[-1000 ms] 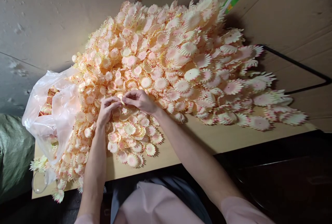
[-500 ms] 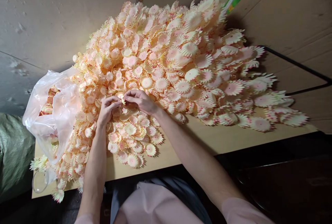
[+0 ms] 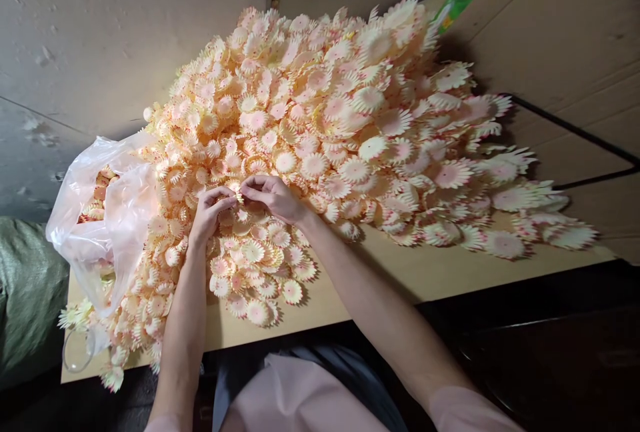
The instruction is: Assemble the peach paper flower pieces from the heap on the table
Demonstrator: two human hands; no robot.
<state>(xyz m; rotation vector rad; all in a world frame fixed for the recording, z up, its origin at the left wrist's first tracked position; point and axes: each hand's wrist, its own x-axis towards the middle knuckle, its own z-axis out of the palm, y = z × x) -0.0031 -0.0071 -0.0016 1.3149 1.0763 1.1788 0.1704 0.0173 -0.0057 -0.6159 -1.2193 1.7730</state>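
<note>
A large heap of pale cream and pink petal discs (image 3: pixel 315 99) with jagged, red-tipped edges covers much of the table. Over its front part, my left hand (image 3: pixel 213 209) pinches a small flower piece (image 3: pixel 239 196) between thumb and fingers. From the other side my right hand (image 3: pixel 275 197) meets it, thumb and fingertips pressed together at the same piece; its fingers hide part of it. Directly below my hands lies a smaller spread of petal discs (image 3: pixel 257 259), close to the table's front edge.
A translucent plastic bag (image 3: pixel 83 185) with more pieces in it stands at the left. The wooden table (image 3: pixel 390 259) ends in front of my body. A green packet (image 3: pixel 455 11) lies at the back right. A green sack (image 3: pixel 30 299) bulges beside the table's left end.
The whole view has shifted very slightly down and to the right. Both hands stay at the same small flower piece, with almost no visible finger movement.
</note>
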